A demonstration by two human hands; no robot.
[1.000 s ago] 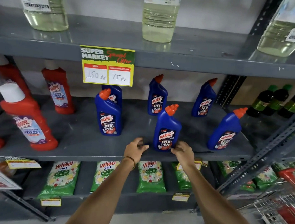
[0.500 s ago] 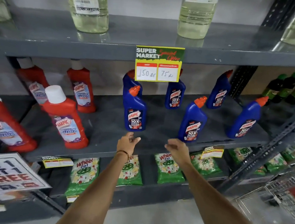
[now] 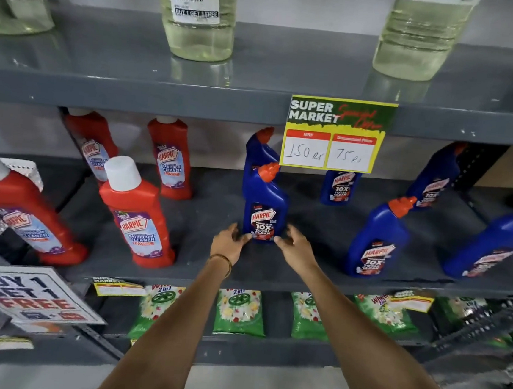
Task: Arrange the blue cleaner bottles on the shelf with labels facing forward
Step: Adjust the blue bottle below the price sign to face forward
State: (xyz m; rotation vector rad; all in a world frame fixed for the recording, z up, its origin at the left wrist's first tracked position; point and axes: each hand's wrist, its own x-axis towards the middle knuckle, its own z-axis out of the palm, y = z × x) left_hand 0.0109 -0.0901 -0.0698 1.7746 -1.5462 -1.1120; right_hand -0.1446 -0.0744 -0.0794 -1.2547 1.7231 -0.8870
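Observation:
Several blue Harpic cleaner bottles with orange caps stand on the grey middle shelf (image 3: 313, 270). The front-left blue bottle (image 3: 265, 207) stands upright with its label facing me. My left hand (image 3: 229, 243) and my right hand (image 3: 294, 247) cup its base from either side, fingertips touching its lower corners. Directly behind it is another blue bottle (image 3: 257, 151). Further right stand a front blue bottle (image 3: 378, 239), a far-right blue bottle (image 3: 492, 246), and back ones (image 3: 339, 186) (image 3: 436, 179), one partly hidden by the price tag.
Red Harpic bathroom cleaner bottles (image 3: 138, 215) fill the shelf's left part. A yellow price tag (image 3: 336, 133) hangs from the upper shelf, which holds clear bottles (image 3: 199, 18). Green detergent packets (image 3: 240, 311) lie below. A "Buy 1 Get 1 Free" sign (image 3: 23, 293) sits lower left.
My view has swung left. Both hands left the middle front blue bottle, moved left, and now close around the base of the front-left blue bottle.

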